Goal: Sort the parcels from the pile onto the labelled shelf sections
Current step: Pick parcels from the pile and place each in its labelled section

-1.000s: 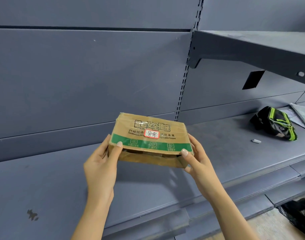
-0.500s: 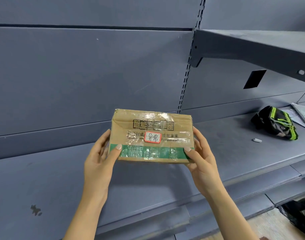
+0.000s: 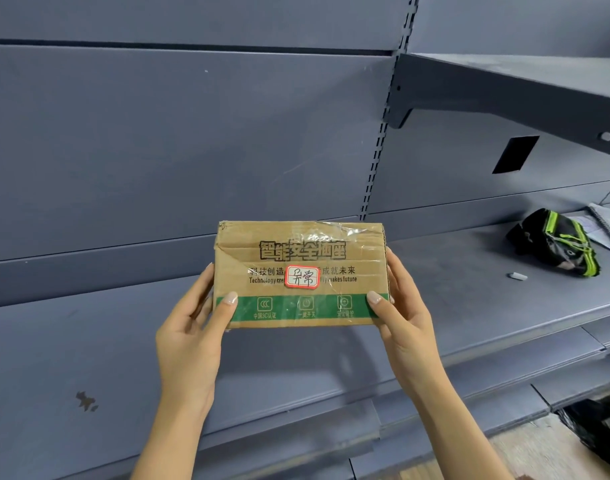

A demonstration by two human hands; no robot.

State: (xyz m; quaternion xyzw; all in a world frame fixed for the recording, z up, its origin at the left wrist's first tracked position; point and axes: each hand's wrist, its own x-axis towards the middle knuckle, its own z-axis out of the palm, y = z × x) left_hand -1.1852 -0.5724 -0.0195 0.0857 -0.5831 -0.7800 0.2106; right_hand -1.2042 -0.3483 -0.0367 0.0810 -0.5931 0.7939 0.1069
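While I hold the taped brown cardboard parcel (image 3: 300, 271) with its green band above the grey metal shelf (image 3: 470, 292), my left hand (image 3: 189, 341) and right hand (image 3: 407, 330) clamp its ends, thumbs on the front. No parcel sits shelved in view; placing this one remains.
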